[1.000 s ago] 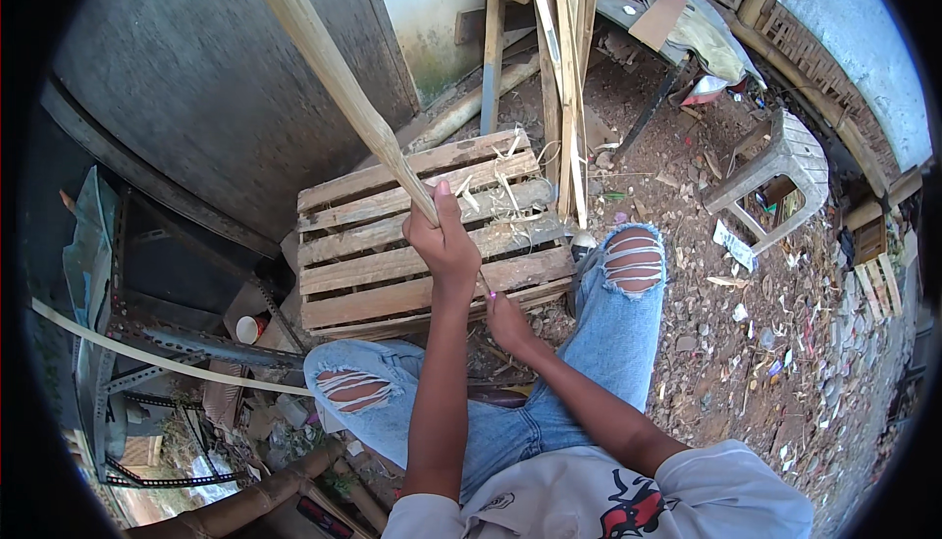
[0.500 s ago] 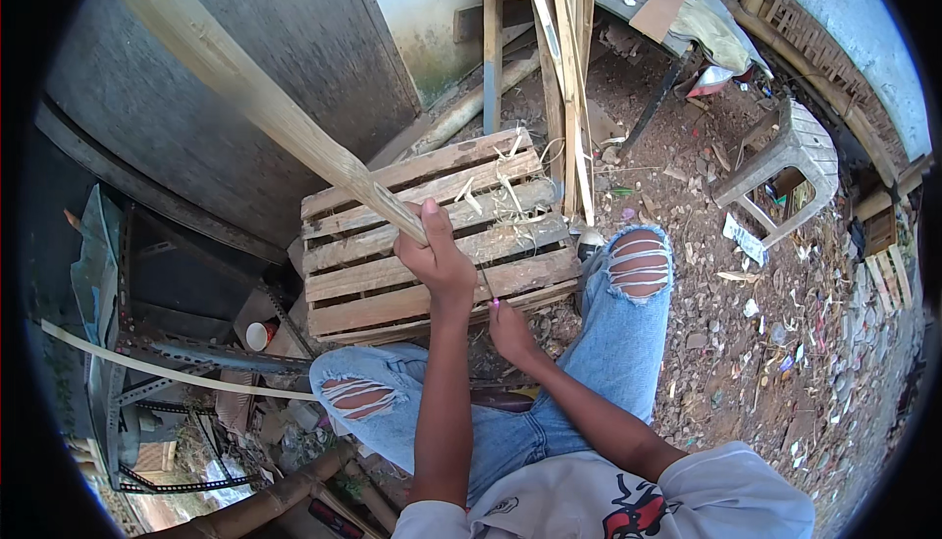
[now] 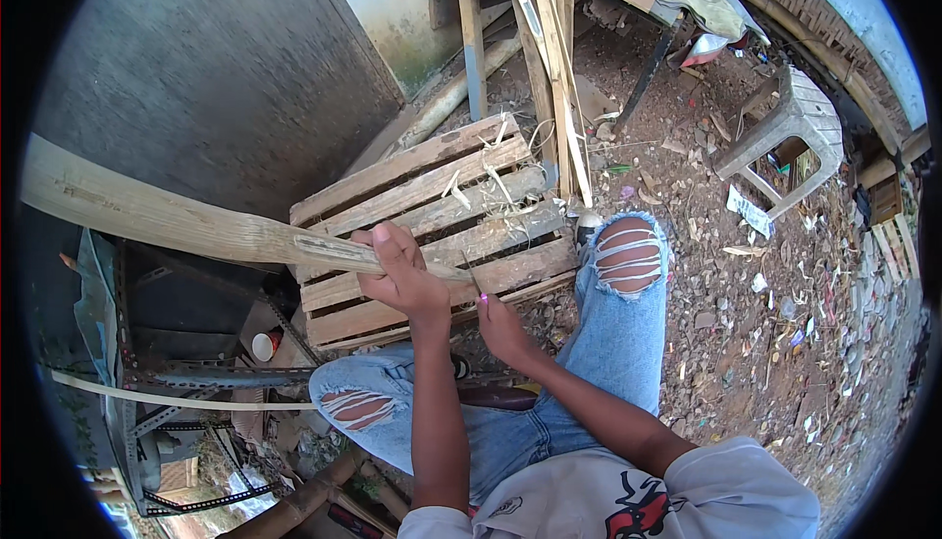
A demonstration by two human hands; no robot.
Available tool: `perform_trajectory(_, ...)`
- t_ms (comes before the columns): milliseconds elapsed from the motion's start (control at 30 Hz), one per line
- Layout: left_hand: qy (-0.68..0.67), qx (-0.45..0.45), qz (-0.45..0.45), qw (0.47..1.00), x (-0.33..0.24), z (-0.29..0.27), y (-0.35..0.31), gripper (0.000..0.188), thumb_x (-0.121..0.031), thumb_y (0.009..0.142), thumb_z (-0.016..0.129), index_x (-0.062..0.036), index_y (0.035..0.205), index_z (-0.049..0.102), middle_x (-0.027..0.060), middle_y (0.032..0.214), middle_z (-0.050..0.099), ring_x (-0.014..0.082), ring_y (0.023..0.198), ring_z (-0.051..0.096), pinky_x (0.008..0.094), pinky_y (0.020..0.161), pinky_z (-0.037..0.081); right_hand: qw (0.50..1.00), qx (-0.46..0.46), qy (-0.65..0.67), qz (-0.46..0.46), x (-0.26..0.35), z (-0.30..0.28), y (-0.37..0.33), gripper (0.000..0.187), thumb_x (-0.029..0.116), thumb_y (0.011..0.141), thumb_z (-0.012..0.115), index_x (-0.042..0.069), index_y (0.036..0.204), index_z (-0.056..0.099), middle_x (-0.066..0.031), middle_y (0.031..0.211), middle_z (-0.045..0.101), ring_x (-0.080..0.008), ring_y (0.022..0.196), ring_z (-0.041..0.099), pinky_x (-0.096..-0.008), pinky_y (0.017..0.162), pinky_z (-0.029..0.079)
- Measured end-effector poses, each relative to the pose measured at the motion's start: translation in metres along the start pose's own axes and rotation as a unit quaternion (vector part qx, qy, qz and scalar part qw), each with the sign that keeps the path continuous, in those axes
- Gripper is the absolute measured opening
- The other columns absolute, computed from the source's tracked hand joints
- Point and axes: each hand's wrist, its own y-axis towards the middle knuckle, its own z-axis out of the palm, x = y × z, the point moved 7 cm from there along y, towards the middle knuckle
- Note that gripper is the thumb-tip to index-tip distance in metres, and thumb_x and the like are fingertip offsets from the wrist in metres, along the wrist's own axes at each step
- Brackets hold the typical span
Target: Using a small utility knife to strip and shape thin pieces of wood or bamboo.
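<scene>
My left hand is wrapped round the narrow end of a long wooden pole, which reaches out to the far left of the view and looks wider there. The pole's short end sticks out past the hand toward the right. In my right hand is a small knife with a pink part at its handle, its thin blade pointing up close to that end; I cannot tell whether they touch. Beneath both hands lies a slatted wooden pallet, with pale shavings scattered on its slats.
Long wooden strips lean upright behind the pallet. A worn plastic stool stands at the right on littered ground. To the left are a dark panel, a perforated metal frame and a red-and-white cup.
The pole has swung down from a steep slant to nearly level toward the left. Its short end now shows right of my left hand, near the knife. My right hand has shifted slightly left.
</scene>
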Motion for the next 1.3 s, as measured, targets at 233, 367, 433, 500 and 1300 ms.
perform_trajectory(233,0.001,-0.007,0.025,1.000,-0.001,0.000,0.001,0.029,-0.016,0.095,0.041,-0.0102,0.070,0.028,-0.0029,0.053,0.027,0.0033,0.044,0.022,0.0200,0.038,0.017,1.000,-0.008,0.016,-0.020,0.005,-0.005,-0.001,0.030,0.020,0.094,0.042,-0.006,0.084,0.051,-0.0315,0.068,0.054,-0.0474,0.068,0.055,-0.0520,0.058,0.042)
perform_trajectory(367,0.018,-0.007,0.026,0.999,-0.003,0.002,0.002,0.033,-0.020,0.095,0.041,-0.0113,0.067,0.027,-0.0029,0.051,0.025,0.0047,0.042,0.024,0.0195,0.038,0.018,1.000,-0.027,0.014,-0.007,-0.017,0.007,0.002,0.029,0.020,0.094,0.042,-0.006,0.085,0.050,-0.0300,0.068,0.055,-0.0474,0.067,0.055,-0.0522,0.057,0.042)
perform_trajectory(433,0.033,-0.036,0.007,0.999,-0.003,-0.004,0.001,0.032,-0.020,0.096,0.040,-0.0111,0.068,0.027,-0.0030,0.051,0.025,0.0045,0.042,0.024,0.0196,0.037,0.018,0.999,-0.007,0.042,-0.010,-0.010,0.005,-0.002,0.029,0.021,0.094,0.042,-0.006,0.086,0.050,-0.0294,0.067,0.055,-0.0476,0.067,0.055,-0.0522,0.057,0.043)
perform_trajectory(500,0.026,-0.019,0.022,0.999,-0.003,0.000,0.003,0.031,-0.020,0.096,0.040,-0.0112,0.068,0.027,-0.0031,0.051,0.025,0.0044,0.043,0.024,0.0196,0.037,0.018,0.999,-0.014,0.036,-0.015,-0.017,0.007,-0.001,0.029,0.021,0.094,0.042,-0.006,0.086,0.050,-0.0300,0.067,0.055,-0.0478,0.067,0.055,-0.0521,0.057,0.043)
perform_trajectory(1300,0.041,-0.069,0.037,0.996,-0.013,-0.021,0.000,0.036,-0.020,0.096,0.041,-0.0109,0.065,0.025,-0.0026,0.052,0.025,0.0052,0.044,0.021,0.0214,0.039,0.017,0.994,-0.017,0.093,-0.059,-0.005,0.010,-0.001,0.030,0.021,0.094,0.041,-0.007,0.086,0.050,-0.0301,0.068,0.056,-0.0469,0.068,0.057,-0.0507,0.053,0.044)
